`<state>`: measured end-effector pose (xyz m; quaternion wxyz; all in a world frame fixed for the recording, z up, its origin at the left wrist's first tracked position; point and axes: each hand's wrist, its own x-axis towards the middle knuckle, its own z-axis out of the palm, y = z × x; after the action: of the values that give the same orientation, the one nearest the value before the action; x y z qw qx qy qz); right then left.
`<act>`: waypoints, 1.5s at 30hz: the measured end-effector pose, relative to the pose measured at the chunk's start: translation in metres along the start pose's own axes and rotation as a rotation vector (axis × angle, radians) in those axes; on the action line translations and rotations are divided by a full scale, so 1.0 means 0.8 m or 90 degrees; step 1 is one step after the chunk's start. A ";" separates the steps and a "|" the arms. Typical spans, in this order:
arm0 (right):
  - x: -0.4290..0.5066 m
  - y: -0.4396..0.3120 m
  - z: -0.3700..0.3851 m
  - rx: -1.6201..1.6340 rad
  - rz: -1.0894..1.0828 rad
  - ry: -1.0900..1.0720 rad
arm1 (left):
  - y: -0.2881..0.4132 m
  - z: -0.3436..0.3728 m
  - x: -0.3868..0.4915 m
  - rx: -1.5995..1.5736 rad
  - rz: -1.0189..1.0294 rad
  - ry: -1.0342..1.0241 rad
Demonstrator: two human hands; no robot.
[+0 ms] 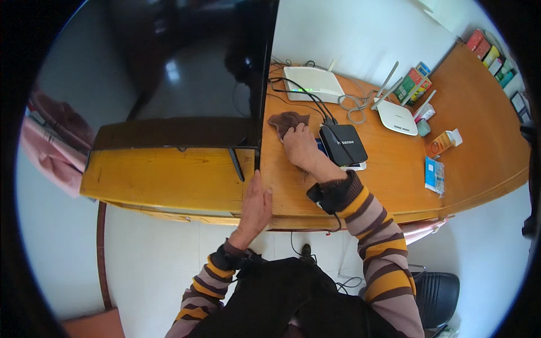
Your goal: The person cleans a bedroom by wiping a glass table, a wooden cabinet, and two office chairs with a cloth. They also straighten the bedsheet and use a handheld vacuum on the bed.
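Observation:
My right hand (302, 148) presses a crumpled brown cloth (287, 121) against the wooden desktop (287, 190). Just right of that hand sits a black Hisense set-top box (344, 145), with black cables in its back edge and something white and blue partly under it. My left hand (255, 207) lies at the seam between the desk and a yellow wooden cabinet (169, 173), fingers extended and thumb apart. Its fingertips reach the lower corner of a large black television (177, 63). A slim dark television foot (236, 164) stands on the cabinet left of these fingertips.
At the back are a white modem (312, 82) with lit lights and a white router (397, 116) with raised antennas. Loose grey cable (357, 105) lies between them. An orange box (441, 143) and a blue packet (434, 174) lie by the wooden side panel (486, 126). A black chair (435, 298) stands lower right.

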<state>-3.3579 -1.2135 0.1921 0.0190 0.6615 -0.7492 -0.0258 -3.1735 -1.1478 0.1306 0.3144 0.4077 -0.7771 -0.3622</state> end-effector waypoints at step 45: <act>-0.479 0.470 0.130 -0.147 0.541 0.350 | -0.038 0.027 -0.007 -0.030 -0.066 0.236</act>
<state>-3.6896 -0.7854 0.1143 0.2968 0.2746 -0.9114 0.0767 -3.1756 -1.1484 0.0926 0.4423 0.4994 -0.6753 -0.3146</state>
